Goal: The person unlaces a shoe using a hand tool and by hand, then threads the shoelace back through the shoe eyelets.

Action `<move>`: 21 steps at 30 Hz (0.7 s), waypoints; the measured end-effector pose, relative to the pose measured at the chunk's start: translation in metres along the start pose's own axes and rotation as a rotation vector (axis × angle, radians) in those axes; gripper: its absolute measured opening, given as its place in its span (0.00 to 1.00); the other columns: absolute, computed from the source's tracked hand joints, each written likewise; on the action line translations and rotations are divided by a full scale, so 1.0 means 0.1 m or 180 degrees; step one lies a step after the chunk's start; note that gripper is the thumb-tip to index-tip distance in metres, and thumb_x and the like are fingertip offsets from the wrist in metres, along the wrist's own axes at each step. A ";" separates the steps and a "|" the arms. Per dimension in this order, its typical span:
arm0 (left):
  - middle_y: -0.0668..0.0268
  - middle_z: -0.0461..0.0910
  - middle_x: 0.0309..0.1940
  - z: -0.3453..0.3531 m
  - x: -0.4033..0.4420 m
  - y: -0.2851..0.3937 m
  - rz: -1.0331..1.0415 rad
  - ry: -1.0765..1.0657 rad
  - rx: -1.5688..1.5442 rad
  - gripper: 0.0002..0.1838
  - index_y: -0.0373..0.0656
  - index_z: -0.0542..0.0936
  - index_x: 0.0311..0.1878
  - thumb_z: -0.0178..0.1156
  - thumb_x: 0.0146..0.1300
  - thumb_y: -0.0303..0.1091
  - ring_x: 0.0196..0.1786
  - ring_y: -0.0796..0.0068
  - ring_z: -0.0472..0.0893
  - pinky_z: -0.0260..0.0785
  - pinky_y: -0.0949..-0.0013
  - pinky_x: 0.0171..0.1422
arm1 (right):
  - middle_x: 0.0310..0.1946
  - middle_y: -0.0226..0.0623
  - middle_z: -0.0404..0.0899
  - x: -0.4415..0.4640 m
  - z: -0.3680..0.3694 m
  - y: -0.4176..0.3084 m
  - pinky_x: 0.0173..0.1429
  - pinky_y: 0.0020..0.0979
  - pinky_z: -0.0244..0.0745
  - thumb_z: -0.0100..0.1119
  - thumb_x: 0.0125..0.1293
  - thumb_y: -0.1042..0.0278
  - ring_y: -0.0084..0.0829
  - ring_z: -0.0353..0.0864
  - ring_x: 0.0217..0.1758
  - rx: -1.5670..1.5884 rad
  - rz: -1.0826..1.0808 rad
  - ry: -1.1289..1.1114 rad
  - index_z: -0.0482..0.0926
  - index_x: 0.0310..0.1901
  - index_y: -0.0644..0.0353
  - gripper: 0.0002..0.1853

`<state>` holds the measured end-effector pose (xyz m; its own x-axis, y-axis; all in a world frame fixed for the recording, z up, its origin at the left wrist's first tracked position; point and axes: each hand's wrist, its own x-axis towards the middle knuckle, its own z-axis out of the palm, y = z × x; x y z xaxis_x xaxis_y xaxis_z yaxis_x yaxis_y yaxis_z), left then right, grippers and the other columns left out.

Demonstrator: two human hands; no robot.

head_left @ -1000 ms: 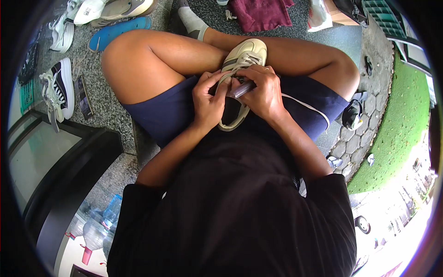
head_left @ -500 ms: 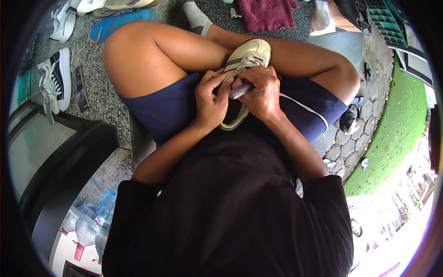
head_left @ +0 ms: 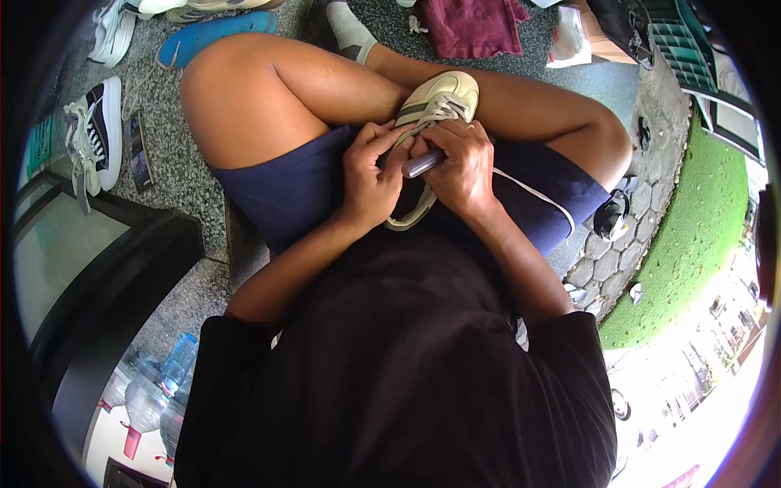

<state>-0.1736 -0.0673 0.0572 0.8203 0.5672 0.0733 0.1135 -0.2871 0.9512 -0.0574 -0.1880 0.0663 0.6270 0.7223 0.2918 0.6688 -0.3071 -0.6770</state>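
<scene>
A cream sneaker (head_left: pixel 452 86) with a dark stripe rests in my lap, toe pointing away from me. My left hand (head_left: pixel 371 180) is closed on its near side, thumb and fingers pinching by the lacing. In my right hand (head_left: pixel 465 169) is a tool with a smooth, dark greyish handle (head_left: pixel 423 164), its end poking out toward me. The working end of the tool is hidden by my fingers, so its kind cannot be made out. A loose white shoelace (head_left: pixel 538 192) trails from beneath my right hand across my navy shorts (head_left: pixel 281 195).
A black-and-white sneaker (head_left: pixel 104 134) stands at left beside a dark flat object (head_left: pixel 140 153). Beyond my knee lies a blue insole-shaped piece (head_left: pixel 218 39). A maroon cloth (head_left: pixel 472 28) is at the far side, with a green crate (head_left: pixel 682 49) at upper right and plastic bottles (head_left: pixel 146 398) lower left.
The view has shifted slightly. Both hands stay at the sneaker with almost the same grip, and the handle in my right hand has barely tilted.
</scene>
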 end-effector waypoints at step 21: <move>0.53 0.84 0.52 0.07 -0.02 0.03 0.0120 0.0311 0.0083 0.15 0.34 0.88 0.60 0.66 0.72 0.22 0.52 0.57 0.86 0.78 0.62 0.60 | 0.33 0.36 0.86 -0.26 -0.61 -0.26 0.39 0.40 0.81 0.77 0.57 0.75 0.42 0.86 0.32 0.0108 0.0023 -0.0325 0.87 0.34 0.58 0.06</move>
<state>-0.1708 -0.0749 0.0580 0.7660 0.6277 0.1389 0.0993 -0.3290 0.9391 -0.0664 -0.2363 0.1175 0.5866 0.7801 0.2176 0.6495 -0.2926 -0.7018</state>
